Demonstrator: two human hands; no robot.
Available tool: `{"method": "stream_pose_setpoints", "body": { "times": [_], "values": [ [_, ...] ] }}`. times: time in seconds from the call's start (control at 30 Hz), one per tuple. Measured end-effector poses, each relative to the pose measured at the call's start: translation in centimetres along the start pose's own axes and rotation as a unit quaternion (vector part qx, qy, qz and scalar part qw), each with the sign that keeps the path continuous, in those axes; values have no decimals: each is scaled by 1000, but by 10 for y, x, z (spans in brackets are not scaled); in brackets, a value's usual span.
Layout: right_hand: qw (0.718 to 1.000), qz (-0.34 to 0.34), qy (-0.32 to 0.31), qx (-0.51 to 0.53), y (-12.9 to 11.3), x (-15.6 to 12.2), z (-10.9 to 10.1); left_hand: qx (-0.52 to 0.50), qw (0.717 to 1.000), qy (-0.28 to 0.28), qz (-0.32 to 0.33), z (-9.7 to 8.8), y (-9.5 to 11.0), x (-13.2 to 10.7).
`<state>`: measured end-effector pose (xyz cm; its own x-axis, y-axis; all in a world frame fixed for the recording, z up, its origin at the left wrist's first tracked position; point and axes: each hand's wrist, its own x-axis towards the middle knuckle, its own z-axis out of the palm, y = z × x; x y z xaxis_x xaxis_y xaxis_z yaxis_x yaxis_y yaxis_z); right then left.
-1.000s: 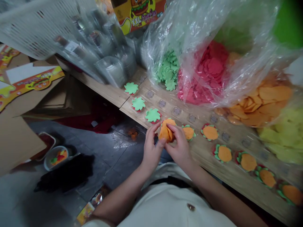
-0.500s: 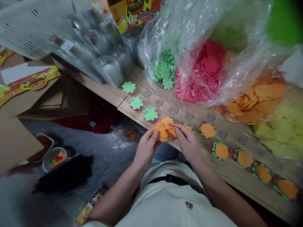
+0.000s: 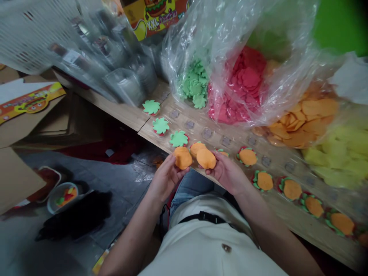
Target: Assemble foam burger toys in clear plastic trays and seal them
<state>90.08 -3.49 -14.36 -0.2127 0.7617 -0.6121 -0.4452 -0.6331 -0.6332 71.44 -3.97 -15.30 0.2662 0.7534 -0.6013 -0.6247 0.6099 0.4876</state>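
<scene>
My left hand (image 3: pixel 165 178) pinches an orange foam disc (image 3: pixel 183 158) between thumb and fingers. My right hand (image 3: pixel 227 172) holds a second orange foam disc (image 3: pixel 206 158) at its fingertips. Between them, a third orange disc (image 3: pixel 197 148) sits slightly farther off; I cannot tell whether it is held or resting on the board. A wooden board (image 3: pixel 287 226) carries a row of foam burger stacks, some topped with green foam (image 3: pixel 178 138), others with orange (image 3: pixel 247 156). Just beyond the hands lie loose foam pieces in a plastic bag (image 3: pixel 227 69): green, red, orange and yellow.
Clear plastic containers (image 3: pixel 123 86) stand at the board's far left, below a white plastic crate (image 3: pixel 25 34). A printed burger box (image 3: pixel 152 17) stands behind. Cardboard (image 3: pixel 28 115) lies left, with a bowl (image 3: pixel 62 197) and black cloth (image 3: pixel 76 218) on the floor.
The orange discs bunched between my fingers have come apart into separate pieces. My hands have spread apart, each with a disc, and the view has shifted slightly.
</scene>
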Motion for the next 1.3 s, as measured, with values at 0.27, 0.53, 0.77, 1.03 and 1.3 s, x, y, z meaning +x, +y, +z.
{"method": "stream_pose_setpoints", "body": {
  "times": [0.27, 0.53, 0.77, 1.03, 1.3],
  "values": [
    [998, 11, -45, -33, 10, 10, 25, 394, 869, -36, 297, 1, -10, -7],
    [1000, -13, 11, 2, 22, 10, 38, 479, 790, 17, 382, -18, -23, 0],
    [980, -124, 57, -144, 29, 15, 33, 364, 871, 2, 332, -5, -25, -2],
    [794, -385, 83, -462, 30, 8, 26, 287, 925, 54, 242, 6, -33, 6],
    [968, -183, 121, -122, 25, 9, 18, -28, 996, 82, 21, 5, -29, 11]
  ]
}}
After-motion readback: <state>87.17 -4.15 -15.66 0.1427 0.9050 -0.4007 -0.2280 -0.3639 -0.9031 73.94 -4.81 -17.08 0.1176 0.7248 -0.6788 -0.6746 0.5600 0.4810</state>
